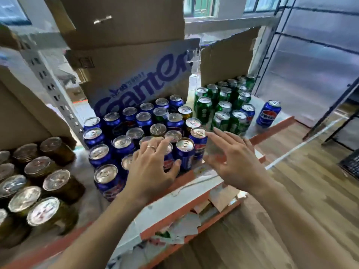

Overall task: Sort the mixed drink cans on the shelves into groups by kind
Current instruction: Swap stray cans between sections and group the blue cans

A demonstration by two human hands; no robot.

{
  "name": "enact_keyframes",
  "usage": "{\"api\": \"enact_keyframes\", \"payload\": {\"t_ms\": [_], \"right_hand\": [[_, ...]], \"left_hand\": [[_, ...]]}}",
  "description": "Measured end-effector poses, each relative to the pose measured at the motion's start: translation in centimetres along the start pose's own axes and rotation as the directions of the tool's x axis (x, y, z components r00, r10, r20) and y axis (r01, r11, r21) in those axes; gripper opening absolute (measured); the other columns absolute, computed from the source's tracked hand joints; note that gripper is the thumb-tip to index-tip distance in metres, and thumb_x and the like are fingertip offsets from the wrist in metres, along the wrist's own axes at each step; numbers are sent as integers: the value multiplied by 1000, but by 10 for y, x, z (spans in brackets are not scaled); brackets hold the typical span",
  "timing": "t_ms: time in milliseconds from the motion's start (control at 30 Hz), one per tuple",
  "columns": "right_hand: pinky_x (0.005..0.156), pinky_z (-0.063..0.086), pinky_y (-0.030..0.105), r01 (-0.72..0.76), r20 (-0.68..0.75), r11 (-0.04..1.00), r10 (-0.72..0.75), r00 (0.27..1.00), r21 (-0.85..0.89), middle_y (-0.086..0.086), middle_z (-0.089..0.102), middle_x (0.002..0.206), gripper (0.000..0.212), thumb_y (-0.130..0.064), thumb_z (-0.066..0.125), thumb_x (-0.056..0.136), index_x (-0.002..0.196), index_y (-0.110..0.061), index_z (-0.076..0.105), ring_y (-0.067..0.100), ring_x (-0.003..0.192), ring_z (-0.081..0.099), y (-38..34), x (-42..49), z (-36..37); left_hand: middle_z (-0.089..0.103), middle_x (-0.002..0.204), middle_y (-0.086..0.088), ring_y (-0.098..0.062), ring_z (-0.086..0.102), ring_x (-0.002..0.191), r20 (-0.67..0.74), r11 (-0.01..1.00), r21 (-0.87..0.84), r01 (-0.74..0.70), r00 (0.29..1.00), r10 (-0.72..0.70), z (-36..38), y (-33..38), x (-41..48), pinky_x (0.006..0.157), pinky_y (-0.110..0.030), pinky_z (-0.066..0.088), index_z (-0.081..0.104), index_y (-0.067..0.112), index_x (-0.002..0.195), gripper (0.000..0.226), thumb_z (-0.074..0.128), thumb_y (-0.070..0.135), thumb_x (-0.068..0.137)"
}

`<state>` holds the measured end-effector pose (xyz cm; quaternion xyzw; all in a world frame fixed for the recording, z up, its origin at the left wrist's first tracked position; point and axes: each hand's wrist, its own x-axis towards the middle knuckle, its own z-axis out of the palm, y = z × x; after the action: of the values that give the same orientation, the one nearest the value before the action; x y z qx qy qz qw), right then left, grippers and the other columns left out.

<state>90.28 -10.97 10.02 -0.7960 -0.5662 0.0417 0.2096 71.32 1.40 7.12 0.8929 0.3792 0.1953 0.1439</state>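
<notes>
Both hands, the left hand (153,164) and right hand (231,158), hovered spread and gripping nothing beside the blue cans (124,133), apparently squaring that group.

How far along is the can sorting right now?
Mostly grouped: gold cans left, blue cans centre, green cans right. Both hands are open and hold nothing, the left hand over the blue cans, the right hand beside them. Left: a few gold-sided strays among the blue, and a lone blue can far right.

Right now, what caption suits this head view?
Both hands, left and right, hover open above blue cans beside green cans.
</notes>
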Motion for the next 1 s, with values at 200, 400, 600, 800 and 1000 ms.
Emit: {"api": "enact_keyframes", "payload": {"t_ms": [200,400,600,800,1000], "right_hand": [[118,12,54,54,38,998,-55,998,32,-15,24,160,76,-74,32,81,150,-40,29,10,147,17,41,-20,-13],[118,13,56,105,59,994,-106,993,15,-15,25,159,72,-69,34,85,150,-38,30,10,147,17,69,-23,-25],[119,12,54,71,63,997,-73,995,43,-14,25,159,70,-67,38,86,150,-40,29,11,147,17,90,-10,-26],[120,8,51,-21,75,999,19,997,25,-16,22,160,72,-67,39,85,151,-40,28,10,148,16,112,16,-30],[119,12,54,-142,8,990,142,990,-2,-18,24,159,79,-76,25,77,149,-44,29,11,148,19,140,45,-45]], "left_hand": [[43,145,7,-16,34,134,-26,998,11,56,998,-55,23,44,-21,106,-41,35,37,30,147,67,48,57,86],[45,142,7,-16,33,133,-68,997,12,79,995,-78,35,75,-25,104,-39,35,41,29,144,64,48,55,86],[44,144,6,-18,35,133,-51,997,49,59,997,-56,43,85,-7,106,-40,34,43,28,145,66,46,57,86],[46,143,2,-20,36,135,-32,998,67,-8,999,10,58,81,37,107,-43,35,47,25,141,62,48,56,87],[44,146,2,-18,32,139,12,993,5,-117,993,117,76,93,102,111,-43,31,44,26,143,63,46,57,88]]}}
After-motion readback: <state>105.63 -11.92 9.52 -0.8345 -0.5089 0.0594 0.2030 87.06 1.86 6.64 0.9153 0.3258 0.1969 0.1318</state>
